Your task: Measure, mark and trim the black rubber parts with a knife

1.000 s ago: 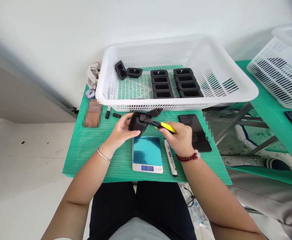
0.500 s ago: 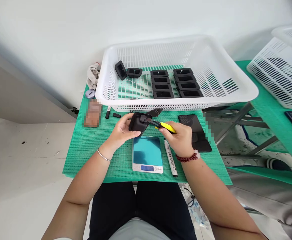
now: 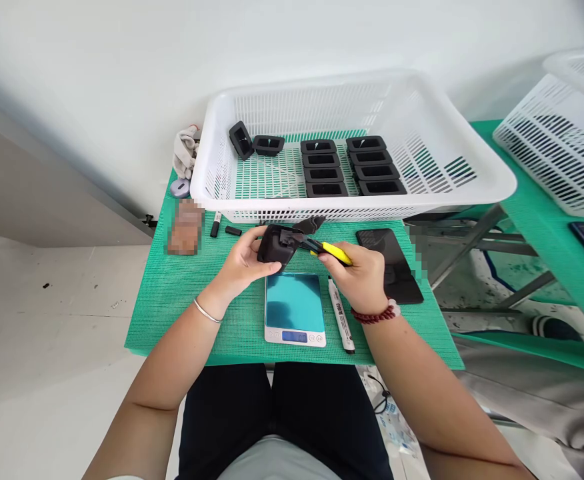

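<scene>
My left hand point(image 3: 245, 263) is closed around a black plastic housing part point(image 3: 273, 244), held just above the small digital scale point(image 3: 295, 309). My right hand point(image 3: 363, 275) grips a yellow-handled cutter point(image 3: 333, 252) whose dark tip touches the part's upper right edge. Both hands hover over the green mat point(image 3: 182, 300). Behind them stands a white mesh basket point(image 3: 472, 175) holding several black parts point(image 3: 325, 175) laid in two rows, with two more black parts point(image 3: 255, 142) loose at its left.
A white marker point(image 3: 341, 317) lies right of the scale and a black phone point(image 3: 392, 261) lies further right. A black marker point(image 3: 215, 225), its cap, a glove point(image 3: 185, 152) and a round tape point(image 3: 179, 187) sit at the left. Another white basket point(image 3: 562, 133) stands on the neighbouring table.
The cutter's tip has shifted very slightly along the part's edge. Both hands stay where they were.
</scene>
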A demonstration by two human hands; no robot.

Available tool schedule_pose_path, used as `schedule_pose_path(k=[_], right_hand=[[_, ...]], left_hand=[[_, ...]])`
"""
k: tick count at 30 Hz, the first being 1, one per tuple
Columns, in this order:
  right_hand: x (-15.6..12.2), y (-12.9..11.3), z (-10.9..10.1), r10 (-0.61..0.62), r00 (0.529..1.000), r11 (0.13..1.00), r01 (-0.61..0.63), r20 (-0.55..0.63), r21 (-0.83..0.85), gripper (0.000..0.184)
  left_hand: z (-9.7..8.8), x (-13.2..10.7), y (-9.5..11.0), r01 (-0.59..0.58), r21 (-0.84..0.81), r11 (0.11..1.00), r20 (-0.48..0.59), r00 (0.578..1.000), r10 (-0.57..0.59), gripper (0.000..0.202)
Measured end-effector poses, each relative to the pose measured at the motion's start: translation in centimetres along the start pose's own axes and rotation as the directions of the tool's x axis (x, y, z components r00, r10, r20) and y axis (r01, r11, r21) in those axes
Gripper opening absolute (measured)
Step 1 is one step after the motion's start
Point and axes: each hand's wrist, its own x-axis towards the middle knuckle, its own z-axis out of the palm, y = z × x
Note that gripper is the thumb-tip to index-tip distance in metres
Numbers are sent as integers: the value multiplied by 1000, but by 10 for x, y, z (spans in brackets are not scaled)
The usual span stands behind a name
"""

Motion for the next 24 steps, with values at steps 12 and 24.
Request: schedule_pose_path(k=[12,24], right_hand=[[-3,3,3,-56,998,997,54,-24,-61,41],[-2,2,0,-157,985,967,138,-70,-216,47]], left_hand=[[-1,0,-3,-4,10,1000,-15,1000,4,57],[-1,2,-2,-57,162,985,-83,994,71,57]])
